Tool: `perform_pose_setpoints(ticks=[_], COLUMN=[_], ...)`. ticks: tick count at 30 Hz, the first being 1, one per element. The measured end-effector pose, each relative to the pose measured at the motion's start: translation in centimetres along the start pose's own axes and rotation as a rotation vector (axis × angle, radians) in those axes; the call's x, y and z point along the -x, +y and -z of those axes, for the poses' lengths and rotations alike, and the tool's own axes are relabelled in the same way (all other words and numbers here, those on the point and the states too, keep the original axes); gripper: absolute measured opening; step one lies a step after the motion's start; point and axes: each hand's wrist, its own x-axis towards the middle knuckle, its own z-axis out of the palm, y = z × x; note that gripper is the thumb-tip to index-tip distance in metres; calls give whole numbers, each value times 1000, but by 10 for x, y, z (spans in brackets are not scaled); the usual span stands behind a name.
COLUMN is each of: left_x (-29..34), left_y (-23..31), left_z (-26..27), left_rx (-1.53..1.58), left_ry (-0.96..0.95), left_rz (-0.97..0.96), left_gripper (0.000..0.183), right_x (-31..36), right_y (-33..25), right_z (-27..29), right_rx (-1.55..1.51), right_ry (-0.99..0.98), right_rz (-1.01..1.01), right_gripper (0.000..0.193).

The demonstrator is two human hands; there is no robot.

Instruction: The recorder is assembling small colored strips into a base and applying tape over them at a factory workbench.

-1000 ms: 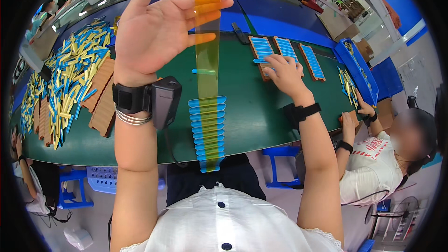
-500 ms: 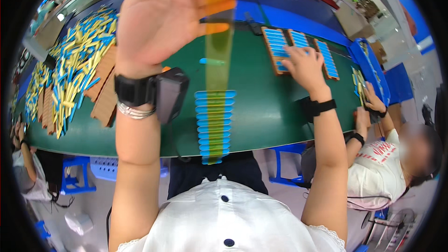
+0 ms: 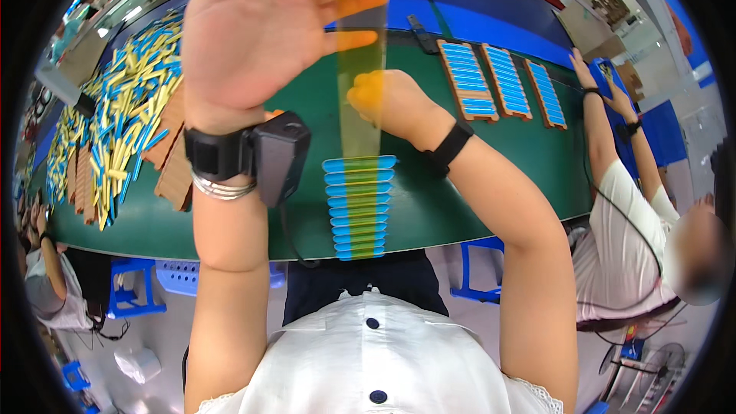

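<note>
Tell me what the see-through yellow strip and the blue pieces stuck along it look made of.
The long translucent yellow strip looks like thin glossy plastic film or tape: the left hand and right hand show tinted orange through it. The row of flat blue oblong pieces looks like smooth matte plastic, possibly sleeved metal; the picture cannot settle it.

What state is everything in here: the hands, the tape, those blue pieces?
Left hand: raised, open, fingers against translucent yellow tape strip.
Right hand: closed, behind the strip.
Tape strip: stretched taut, row of blue cylinders stuck on.
Loose blue and yellow cylinders: heaped on green table.
</note>
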Motion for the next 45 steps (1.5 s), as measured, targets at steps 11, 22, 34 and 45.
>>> perform_pose_setpoints(ticks=[11,22,34,45], left_x=[-4,20,-3,-3], left_y=[5,11,-1,4], left_z=[-3,8,-3,-4], left_rx=[36,-14,69,84], left_ry=[-12,5,-1,14], left_rz=[32,32,20,33], left_gripper=[100,92,99,101], right_x=[124,117,144,142], right_y=[90,56,52,46], right_z=[62,33,52,53], right_rx=[416,478,582,584], right_ry=[115,-34,-54,-113], right_rz=[-318,-278,-328,-369], right_gripper=[5,5,35,39])
